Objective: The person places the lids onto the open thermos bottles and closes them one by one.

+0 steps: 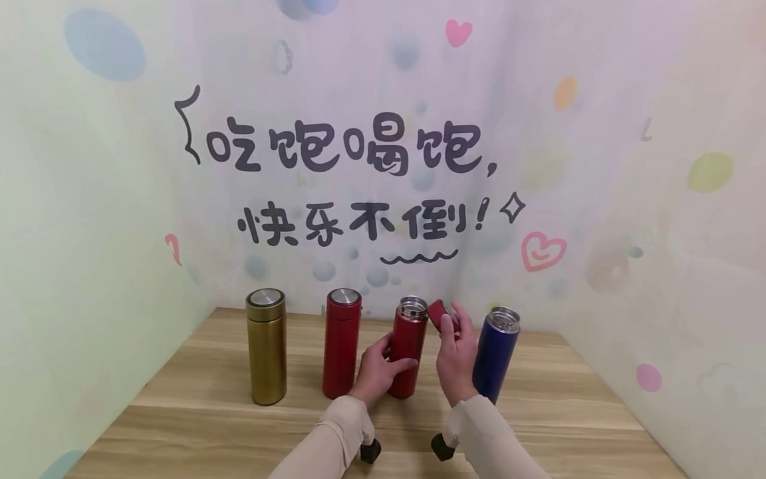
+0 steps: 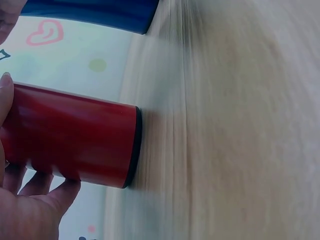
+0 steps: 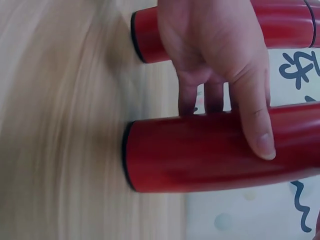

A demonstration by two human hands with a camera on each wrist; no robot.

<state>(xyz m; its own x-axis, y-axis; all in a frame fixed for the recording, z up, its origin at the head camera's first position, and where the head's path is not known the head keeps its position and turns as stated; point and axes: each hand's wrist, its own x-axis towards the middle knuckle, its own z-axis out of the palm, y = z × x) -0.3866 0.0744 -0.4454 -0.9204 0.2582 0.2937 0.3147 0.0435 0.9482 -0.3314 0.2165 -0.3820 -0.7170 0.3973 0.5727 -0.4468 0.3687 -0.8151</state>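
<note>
My left hand (image 1: 377, 372) grips a red thermos flask (image 1: 409, 338) round its body, the thumb across the front. The flask stands upright without its lid, its bare metal neck showing. My right hand (image 1: 457, 356) pinches the red lid (image 1: 437, 315), which is tilted just right of the flask's mouth and apart from it. In the left wrist view, the lower part of the red flask (image 2: 80, 137) is seen with fingers around it. The right wrist view shows the left hand (image 3: 220, 45) on that flask; the lid is out of sight there.
A blue flask (image 1: 497, 349) with an uncovered metal mouth stands right of my right hand, partly behind it. To the left stand a lidded red flask (image 1: 342, 349) and a lidded gold flask (image 1: 266, 359). All are on a wooden table (image 1: 197, 426) before a printed wall.
</note>
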